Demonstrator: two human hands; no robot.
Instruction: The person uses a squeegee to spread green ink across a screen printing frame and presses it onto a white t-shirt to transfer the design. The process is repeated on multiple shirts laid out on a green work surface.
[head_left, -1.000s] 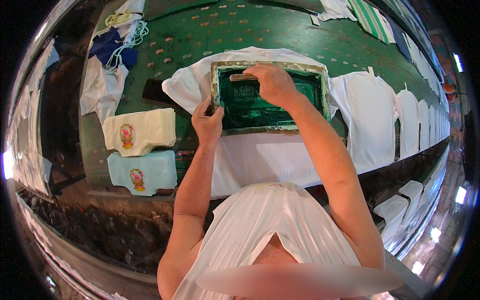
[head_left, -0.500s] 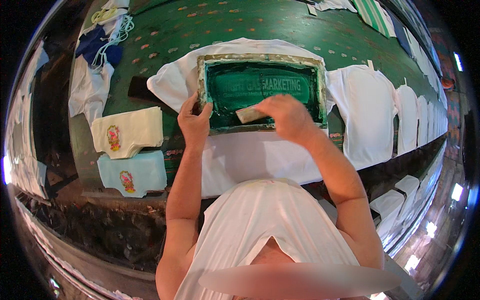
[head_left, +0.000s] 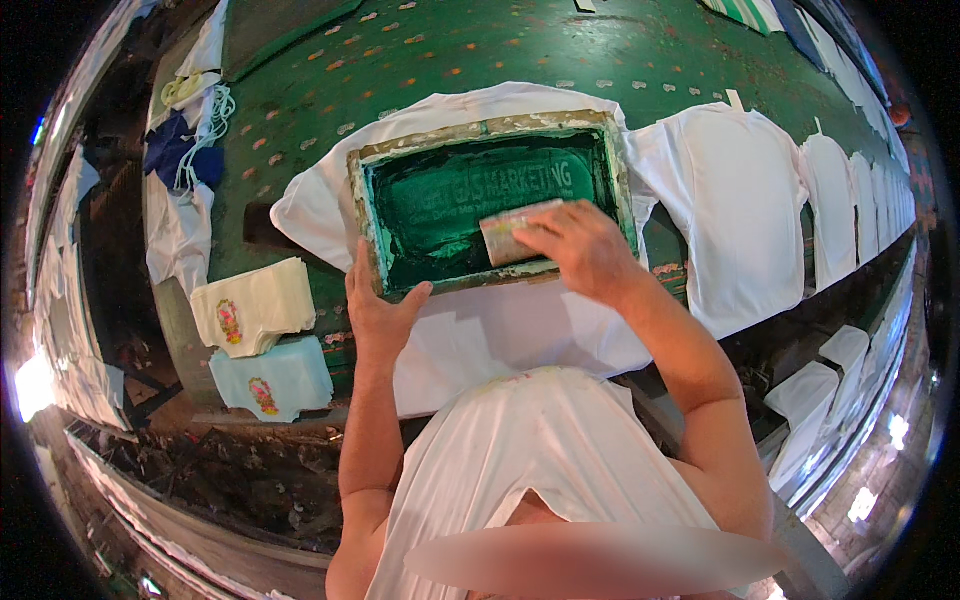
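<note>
A wooden-edged printing screen (head_left: 400, 146) with dark green ink inside lies on a white shirt (head_left: 460, 345), slightly tilted to the left. My left hand (head_left: 380, 325) grips its near left corner, fingers along the left side and thumb by the near edge. In my right hand (head_left: 590, 255) is a flat, pale squeegee (head_left: 498, 243), pressed to the mesh near the screen's lower right. Pale lettering shows through the green ink above the squeegee. The squeegee's right end is hidden by my fingers.
A green printing table (head_left: 400, 60) carries more white shirts (head_left: 740, 210) in a row to the right. Folded cream cloth (head_left: 265, 300) and light-blue cloth (head_left: 285, 375), both with printed motifs, lie to the left. Behind them are navy cloth (head_left: 180, 155) and pale cords (head_left: 215, 115).
My right hand has turned the squeegee and shifted it slightly right. The screen now appears tilted, and my left hand has slid down to its near left corner.
</note>
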